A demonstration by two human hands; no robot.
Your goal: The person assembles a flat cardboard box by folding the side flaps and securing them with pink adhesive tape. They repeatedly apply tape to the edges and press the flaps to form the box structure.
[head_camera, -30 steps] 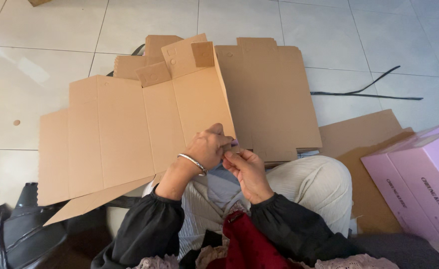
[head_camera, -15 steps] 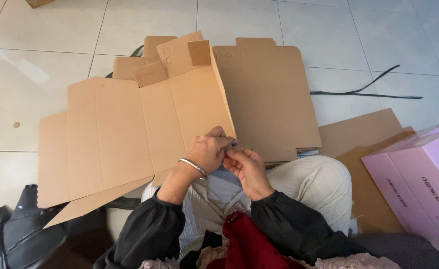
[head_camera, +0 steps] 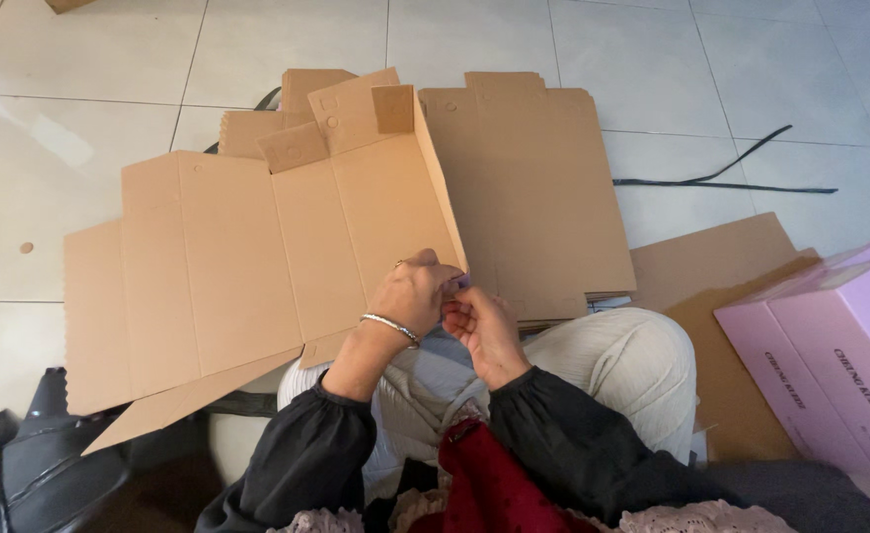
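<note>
A large flat unfolded cardboard box blank (head_camera: 247,257) lies across my lap and the tiled floor, with one panel raised along a fold. My left hand (head_camera: 415,293), with a silver bracelet on its wrist, grips the near edge of that raised panel. My right hand (head_camera: 479,328) is right beside it, fingers curled and pinching at the same edge, where a small pale bit shows between the fingertips. Both sleeves are black.
A stack of flat cardboard blanks (head_camera: 533,188) lies behind the hands. A pink box (head_camera: 830,345) sits at the right on brown cardboard sheets (head_camera: 721,266). A black strap (head_camera: 731,178) lies on the tiles. A dark bag (head_camera: 30,464) is at lower left.
The hands stay together at the panel's edge with only slight finger movement. The cardboard blank has barely shifted.
</note>
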